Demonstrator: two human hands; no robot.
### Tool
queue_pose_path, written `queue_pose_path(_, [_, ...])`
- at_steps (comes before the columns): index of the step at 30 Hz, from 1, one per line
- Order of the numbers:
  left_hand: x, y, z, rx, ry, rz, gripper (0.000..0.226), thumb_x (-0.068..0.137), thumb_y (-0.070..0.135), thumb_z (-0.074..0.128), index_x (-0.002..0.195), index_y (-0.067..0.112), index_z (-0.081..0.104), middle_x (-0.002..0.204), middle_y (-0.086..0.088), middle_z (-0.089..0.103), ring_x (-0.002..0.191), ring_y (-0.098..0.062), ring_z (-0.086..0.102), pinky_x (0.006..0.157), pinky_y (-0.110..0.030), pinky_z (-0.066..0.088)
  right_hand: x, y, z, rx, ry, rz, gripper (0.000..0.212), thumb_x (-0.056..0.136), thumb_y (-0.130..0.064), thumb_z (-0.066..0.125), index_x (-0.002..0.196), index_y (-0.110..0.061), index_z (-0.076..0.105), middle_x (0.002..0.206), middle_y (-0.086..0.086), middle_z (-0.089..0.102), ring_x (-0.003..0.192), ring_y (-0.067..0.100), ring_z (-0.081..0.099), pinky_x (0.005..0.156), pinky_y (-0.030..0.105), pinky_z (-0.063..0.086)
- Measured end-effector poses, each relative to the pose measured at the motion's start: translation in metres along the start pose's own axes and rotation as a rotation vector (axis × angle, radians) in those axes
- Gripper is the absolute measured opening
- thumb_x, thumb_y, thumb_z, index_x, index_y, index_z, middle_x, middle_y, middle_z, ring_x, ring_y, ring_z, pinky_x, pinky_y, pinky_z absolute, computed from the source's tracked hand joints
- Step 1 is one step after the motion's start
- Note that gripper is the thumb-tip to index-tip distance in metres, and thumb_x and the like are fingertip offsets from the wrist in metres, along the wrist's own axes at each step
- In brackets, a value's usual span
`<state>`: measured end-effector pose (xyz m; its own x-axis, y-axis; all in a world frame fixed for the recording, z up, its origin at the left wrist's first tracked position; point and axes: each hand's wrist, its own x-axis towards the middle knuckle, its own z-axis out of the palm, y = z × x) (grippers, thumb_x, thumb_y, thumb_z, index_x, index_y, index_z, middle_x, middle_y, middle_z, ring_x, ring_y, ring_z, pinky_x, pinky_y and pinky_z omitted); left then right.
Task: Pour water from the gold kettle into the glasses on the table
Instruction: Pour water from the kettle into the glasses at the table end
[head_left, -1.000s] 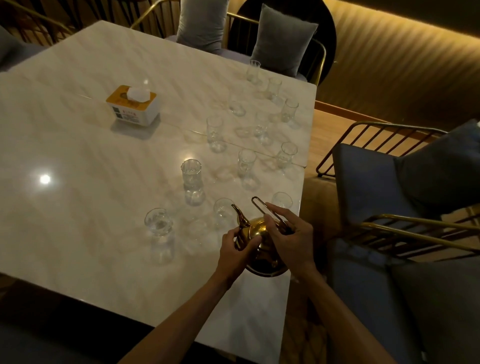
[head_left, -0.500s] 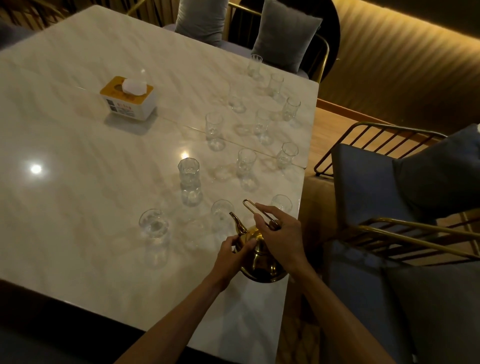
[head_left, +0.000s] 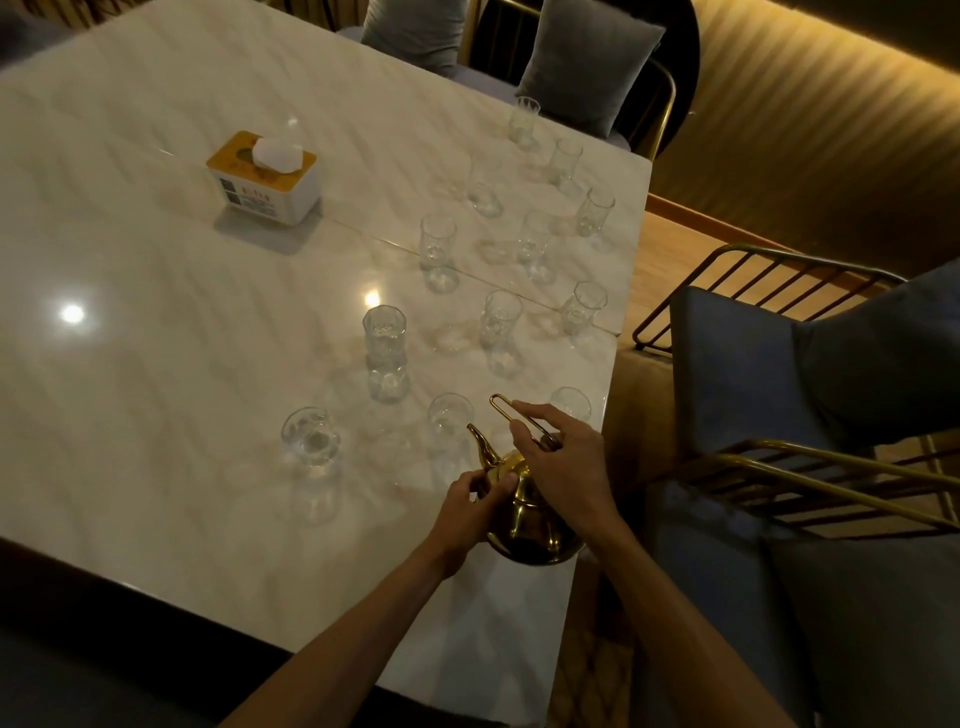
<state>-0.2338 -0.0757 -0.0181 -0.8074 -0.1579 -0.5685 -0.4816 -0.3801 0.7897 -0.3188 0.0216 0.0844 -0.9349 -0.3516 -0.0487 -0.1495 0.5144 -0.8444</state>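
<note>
The gold kettle (head_left: 524, 525) stands on the marble table (head_left: 156, 389) near its right edge, spout pointing up and left. My right hand (head_left: 563, 467) lies over its top, fingers closed on the thin wire handle. My left hand (head_left: 467, 512) grips the kettle's body and lid on the left side. Several clear glasses stand beyond it: one (head_left: 449, 423) just past the spout, one (head_left: 310, 441) to the left, a taller one (head_left: 384, 345) further back, one (head_left: 570, 404) behind my right hand.
More glasses run in rows toward the far right corner (head_left: 524, 119). A tissue box (head_left: 262, 179) sits mid-table at the left. Blue cushioned chairs with gold frames (head_left: 779, 457) stand close on the right, and grey cushions (head_left: 587, 62) at the far side.
The view has shifted slightly. My right hand's fingers have slid along the wire handle; the kettle stays on the table between both hands.
</note>
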Motion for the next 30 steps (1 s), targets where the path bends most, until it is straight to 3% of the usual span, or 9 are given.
queue_pose_path(3, [-0.001, -0.001, 0.000, -0.003, -0.001, -0.021, 0.070, 0.074, 0.066, 0.067, 0.126, 0.023, 0.048, 0.127, -0.002, 0.060, 0.109, -0.022, 0.067, 0.083, -0.039, 0.061, 0.000, 0.000, 0.000, -0.022, -0.008, 0.010, 0.030, 0.094, -0.029, 0.069, 0.123, -0.036, 0.070, 0.104, -0.030, 0.064, 0.084, -0.004, 0.066, 0.072, 0.008, 0.051])
queue_pose_path(7, [-0.004, 0.002, 0.000, -0.009, -0.013, -0.021, 0.070, 0.076, 0.066, 0.066, 0.127, 0.022, 0.048, 0.125, -0.001, 0.061, 0.107, -0.019, 0.067, 0.074, -0.031, 0.060, 0.002, 0.000, 0.001, -0.020, -0.010, 0.017, 0.029, 0.094, -0.032, 0.068, 0.122, -0.039, 0.069, 0.110, -0.015, 0.072, 0.076, 0.003, 0.066, 0.071, 0.018, 0.055])
queue_pose_path(10, [-0.007, 0.005, 0.000, -0.011, -0.014, -0.017, 0.063, 0.080, 0.064, 0.065, 0.124, 0.022, 0.049, 0.124, -0.002, 0.062, 0.104, -0.018, 0.069, 0.071, -0.028, 0.059, 0.002, -0.002, 0.001, -0.022, -0.013, 0.019, 0.028, 0.094, -0.032, 0.068, 0.121, -0.040, 0.070, 0.110, -0.014, 0.073, 0.076, 0.001, 0.066, 0.070, 0.015, 0.053])
queue_pose_path(13, [-0.008, 0.006, 0.000, -0.009, -0.010, -0.016, 0.070, 0.076, 0.068, 0.066, 0.126, 0.022, 0.049, 0.125, -0.003, 0.062, 0.106, -0.021, 0.069, 0.073, -0.031, 0.061, 0.003, -0.004, 0.000, -0.027, -0.018, 0.020, 0.028, 0.095, -0.031, 0.068, 0.122, -0.038, 0.070, 0.107, -0.013, 0.073, 0.076, -0.003, 0.065, 0.070, 0.014, 0.051])
queue_pose_path(17, [-0.010, 0.009, 0.002, -0.007, -0.015, -0.002, 0.070, 0.080, 0.067, 0.064, 0.129, 0.020, 0.048, 0.124, -0.002, 0.062, 0.102, -0.016, 0.069, 0.066, -0.024, 0.058, 0.004, -0.005, -0.002, -0.033, -0.024, 0.020, 0.028, 0.095, -0.032, 0.068, 0.122, -0.037, 0.070, 0.112, -0.014, 0.072, 0.084, -0.003, 0.068, 0.076, 0.015, 0.055])
queue_pose_path(21, [-0.012, 0.011, 0.003, -0.004, -0.027, -0.001, 0.071, 0.079, 0.062, 0.061, 0.133, 0.017, 0.046, 0.124, -0.001, 0.062, 0.101, -0.013, 0.068, 0.063, -0.021, 0.057, 0.005, -0.007, -0.002, -0.048, -0.020, 0.028, 0.027, 0.094, -0.033, 0.069, 0.121, -0.038, 0.070, 0.106, -0.011, 0.074, 0.076, -0.002, 0.067, 0.072, 0.021, 0.058])
queue_pose_path(24, [-0.014, 0.013, 0.005, -0.007, -0.030, 0.000, 0.068, 0.080, 0.060, 0.060, 0.132, 0.017, 0.046, 0.122, -0.001, 0.063, 0.100, -0.012, 0.068, 0.063, -0.021, 0.058, 0.005, -0.009, -0.004, -0.057, -0.029, 0.032, 0.027, 0.095, -0.032, 0.068, 0.121, -0.037, 0.070, 0.094, -0.011, 0.071, 0.063, -0.008, 0.062, 0.060, 0.012, 0.048])
queue_pose_path(30, [-0.017, 0.014, 0.005, -0.016, -0.032, 0.005, 0.069, 0.082, 0.059, 0.060, 0.134, 0.015, 0.046, 0.122, -0.001, 0.063, 0.099, -0.011, 0.069, 0.061, -0.019, 0.057, 0.005, -0.011, -0.005, -0.072, -0.039, 0.032, 0.026, 0.094, -0.035, 0.069, 0.120, -0.040, 0.070, 0.108, -0.007, 0.074, 0.072, -0.002, 0.065, 0.067, 0.014, 0.052])
